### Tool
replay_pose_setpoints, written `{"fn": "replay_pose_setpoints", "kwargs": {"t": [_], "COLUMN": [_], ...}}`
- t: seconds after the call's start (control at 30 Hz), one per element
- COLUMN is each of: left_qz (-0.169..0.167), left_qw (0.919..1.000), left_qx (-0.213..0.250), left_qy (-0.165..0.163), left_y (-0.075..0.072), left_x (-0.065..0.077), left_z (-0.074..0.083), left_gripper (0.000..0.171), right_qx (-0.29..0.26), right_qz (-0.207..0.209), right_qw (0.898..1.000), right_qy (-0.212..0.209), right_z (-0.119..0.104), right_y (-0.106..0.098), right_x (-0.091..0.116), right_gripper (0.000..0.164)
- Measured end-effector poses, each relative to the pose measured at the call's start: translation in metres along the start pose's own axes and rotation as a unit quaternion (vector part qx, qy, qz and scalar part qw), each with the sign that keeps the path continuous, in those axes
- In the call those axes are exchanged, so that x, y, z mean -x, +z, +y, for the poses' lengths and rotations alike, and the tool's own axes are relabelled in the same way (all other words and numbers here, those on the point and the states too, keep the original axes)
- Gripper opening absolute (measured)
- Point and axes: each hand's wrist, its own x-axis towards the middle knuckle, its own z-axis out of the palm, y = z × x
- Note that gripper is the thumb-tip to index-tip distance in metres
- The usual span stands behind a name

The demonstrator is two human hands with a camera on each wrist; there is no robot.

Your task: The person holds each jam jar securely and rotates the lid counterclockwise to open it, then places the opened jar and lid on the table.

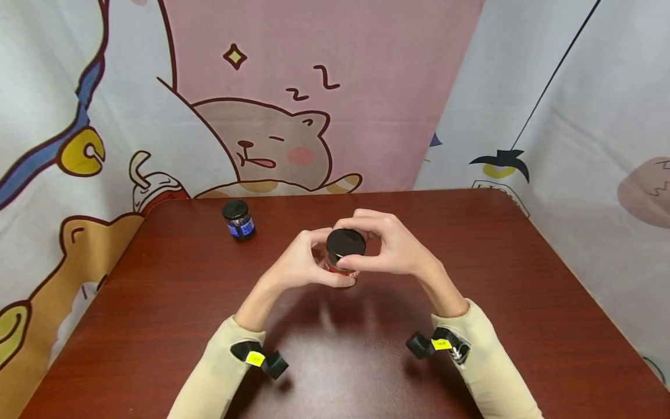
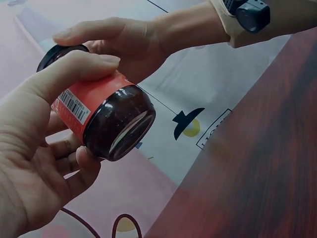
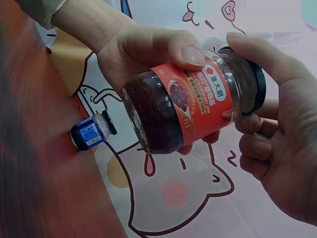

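Note:
A glass jar with a red label (image 3: 200,101), dark contents and a black lid (image 1: 346,242) is held up off the table between both hands. My left hand (image 1: 293,263) grips the jar's body, thumb across the label and fingers round the far side. The right hand (image 1: 395,244) pinches the lid's rim between thumb and fingers. Its base shows in the left wrist view, where the jar (image 2: 121,121) is tilted on screen. Fingers cover part of the label.
A smaller-looking jar with a blue label (image 1: 241,226) and a black lid stands at the back left of the brown wooden table (image 1: 173,302). Behind the table hangs a cartoon-printed cloth (image 1: 387,87). Small cameras are strapped to both wrists.

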Motion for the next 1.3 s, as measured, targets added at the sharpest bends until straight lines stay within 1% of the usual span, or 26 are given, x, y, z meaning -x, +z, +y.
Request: {"fn": "replay_pose_setpoints", "kwargs": {"t": [0.07,0.13,0.23,0.27,0.33,0.47,0.53,0.6,0.7,0.77,0.8,0.83,0.9,1.0,1.07,1.17,1.3], "left_qz": [0.002,0.011,0.04,0.053,0.08,0.138,0.164,0.188,0.22,0.233,0.237,0.24,0.241,0.237,0.232,0.221,0.201], "left_qw": [1.0,0.9997,0.9973,0.9956,0.9907,0.9756,0.966,0.955,0.9352,0.9239,0.9196,0.9161,0.9121,0.9114,0.9143,0.9238,0.9398], "left_qx": [-0.006,-0.021,-0.061,-0.077,-0.11,-0.171,-0.2,-0.229,-0.278,-0.303,-0.313,-0.321,-0.332,-0.336,-0.332,-0.313,-0.276], "left_qy": [0.001,-0.001,-0.006,-0.007,-0.005,0.0,0.003,0.004,0.004,0.001,0.0,-0.002,-0.006,-0.005,-0.001,0.002,0.001], "left_y": [0.0,0.001,0.002,0.003,0.005,0.011,0.013,0.016,0.018,0.02,0.021,0.022,0.024,0.024,0.023,0.021,0.017], "left_x": [0.0,0.0,0.0,0.0,0.0,-0.001,-0.002,-0.002,-0.003,-0.003,-0.003,-0.003,-0.003,-0.003,-0.003,-0.003,-0.003], "left_z": [0.0,0.0,0.001,0.002,0.004,0.006,0.007,0.007,0.006,0.005,0.005,0.005,0.005,0.005,0.005,0.004,0.003], "left_gripper": [0.046,0.046,0.042,0.04,0.038,0.035,0.036,0.038,0.039,0.039,0.037,0.037,0.038,0.04,0.043,0.042,0.039], "right_qx": [0.0,0.005,0.02,0.026,0.039,0.079,0.102,0.124,0.146,0.154,0.158,0.16,0.163,0.167,0.165,0.155,0.133], "right_qz": [-0.008,-0.014,-0.013,-0.01,0.002,0.032,0.044,0.052,0.062,0.067,0.068,0.07,0.073,0.077,0.08,0.081,0.075], "right_qw": [1.0,1.0,1.0,1.0,0.999,0.995,0.992,0.989,0.984,0.982,0.981,0.98,0.979,0.978,0.979,0.982,0.987], "right_qy": [-0.003,-0.003,0.009,0.014,0.027,0.049,0.058,0.067,0.08,0.089,0.093,0.096,0.099,0.096,0.088,0.071,0.054], "right_z": [0.001,0.003,0.004,0.004,0.003,-0.002,-0.004,-0.005,-0.006,-0.006,-0.006,-0.006,-0.006,-0.005,-0.004,-0.002,-0.001], "right_y": [-0.002,-0.004,-0.006,-0.007,-0.008,-0.007,-0.006,-0.004,0.0,0.003,0.004,0.005,0.007,0.008,0.009,0.009,0.007], "right_x": [0.001,0.002,0.003,0.003,0.003,0.002,0.001,0.001,0.0,0.0,0.0,0.0,-0.001,-0.001,-0.001,-0.001,-0.001], "right_gripper": [0.045,0.058,0.074,0.076,0.073,0.063,0.06,0.058,0.055,0.054,0.054,0.053,0.052,0.049,0.047,0.045,0.044]}}
